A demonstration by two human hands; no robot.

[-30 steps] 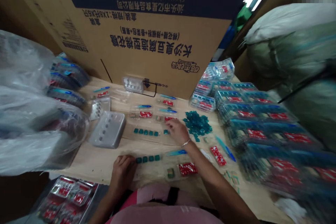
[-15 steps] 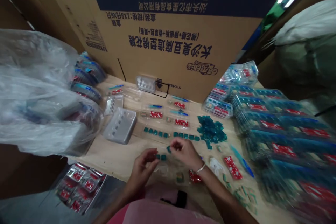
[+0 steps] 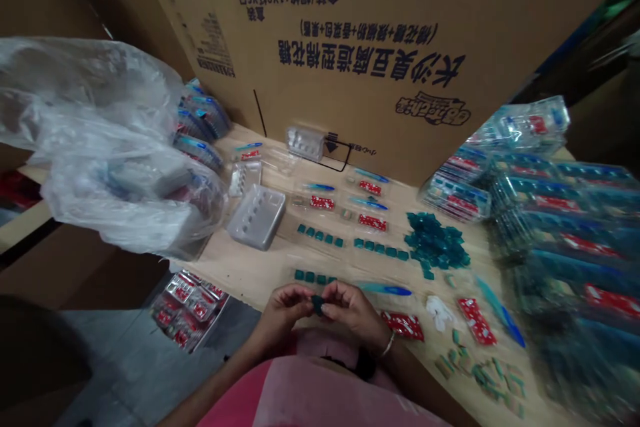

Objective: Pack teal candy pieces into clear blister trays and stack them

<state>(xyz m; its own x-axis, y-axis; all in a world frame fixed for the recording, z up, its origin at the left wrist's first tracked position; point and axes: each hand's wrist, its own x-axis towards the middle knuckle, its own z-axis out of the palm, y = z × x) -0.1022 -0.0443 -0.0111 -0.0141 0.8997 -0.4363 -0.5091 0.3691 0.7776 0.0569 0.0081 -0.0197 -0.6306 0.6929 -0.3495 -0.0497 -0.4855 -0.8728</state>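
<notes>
A small square teal plastic piece (image 3: 317,305) sits pinched between the fingertips of the left hand (image 3: 284,315) and right hand (image 3: 351,310), both grasping it above the light wooden tabletop (image 3: 240,267).

A small teal square (image 3: 317,305) is pinched between the fingertips of both hands, with the left hand (image 3: 285,310) at its 9 o'clock and the right hand (image 3: 350,310) at its 3 o'clock. A row of teal squares (image 3: 313,276) lies just beyond, at 12 o'clock.

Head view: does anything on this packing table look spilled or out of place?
Yes: small green and tan pieces lie scattered near the front right of the table, loose and unordered, unlike the neat rows of teal squares.
</notes>
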